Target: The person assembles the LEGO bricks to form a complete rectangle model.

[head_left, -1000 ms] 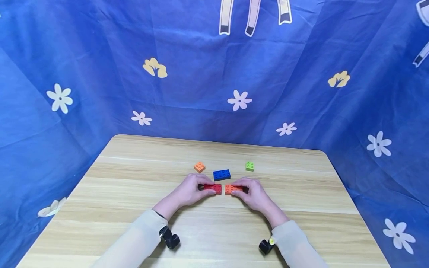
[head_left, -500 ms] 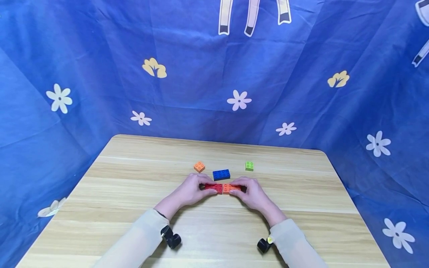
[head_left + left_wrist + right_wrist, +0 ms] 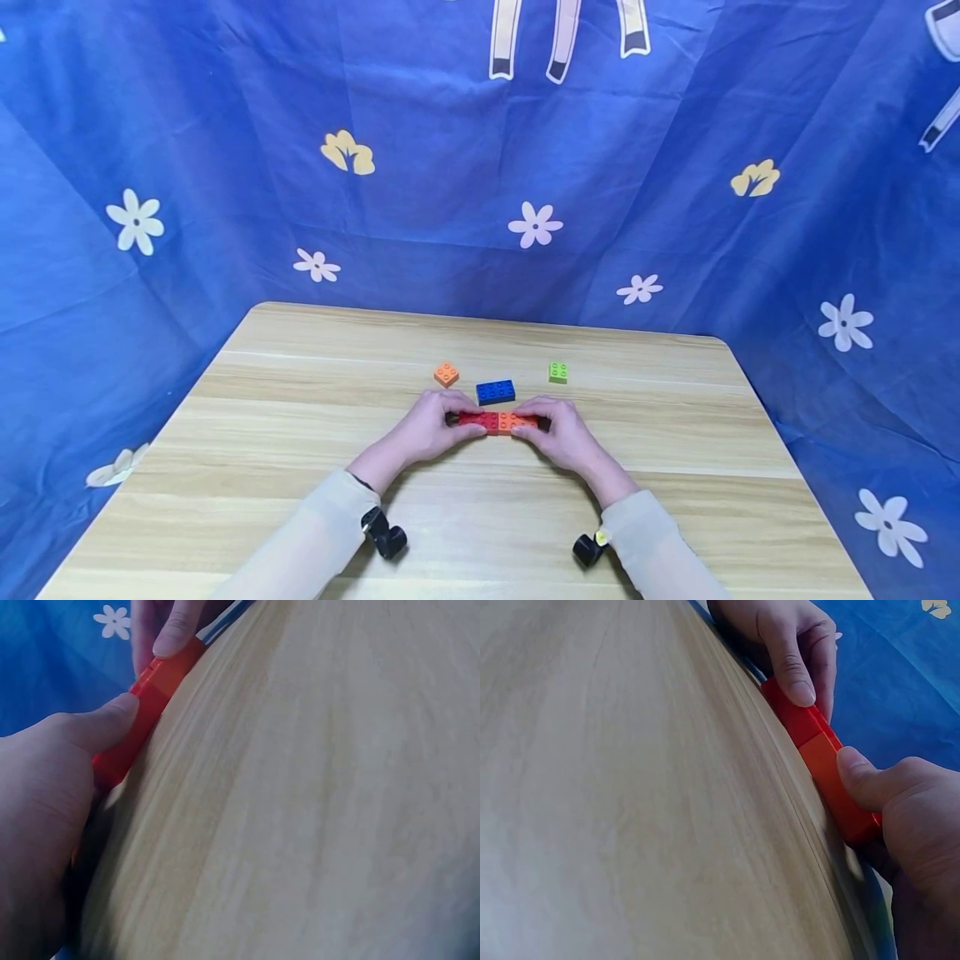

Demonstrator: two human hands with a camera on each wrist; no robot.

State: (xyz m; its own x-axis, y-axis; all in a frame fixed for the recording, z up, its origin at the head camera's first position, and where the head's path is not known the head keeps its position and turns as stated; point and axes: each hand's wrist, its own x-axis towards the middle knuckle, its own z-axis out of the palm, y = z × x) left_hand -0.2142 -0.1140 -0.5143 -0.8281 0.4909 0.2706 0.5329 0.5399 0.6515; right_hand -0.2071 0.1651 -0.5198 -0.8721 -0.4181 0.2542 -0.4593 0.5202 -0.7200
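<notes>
Left hand [image 3: 429, 428] and right hand [image 3: 567, 432] bare; left sleeve [image 3: 309, 533] and right sleeve [image 3: 660, 546] long, plain off-white. Left wrist camera [image 3: 388, 542] black, stubby barrel, thin dark band [image 3: 360, 481] at sleeve edge; right wrist camera [image 3: 587, 551] black too, small yellow spot [image 3: 602, 538] beside it

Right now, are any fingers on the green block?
No, the fingers pinch the red block and the long orange block, while the green block lies apart.

Your left hand [image 3: 431, 427] pinches a red block [image 3: 486, 421], and your right hand [image 3: 564, 429] pinches a bright orange block [image 3: 516, 421]. The two blocks touch end to end on the wooden worktop [image 3: 480, 517]. A blue block [image 3: 496, 392] sits just to their far side. Farther back, a small orange block [image 3: 446, 373] is left and a small green block [image 3: 558, 372] right.
</notes>
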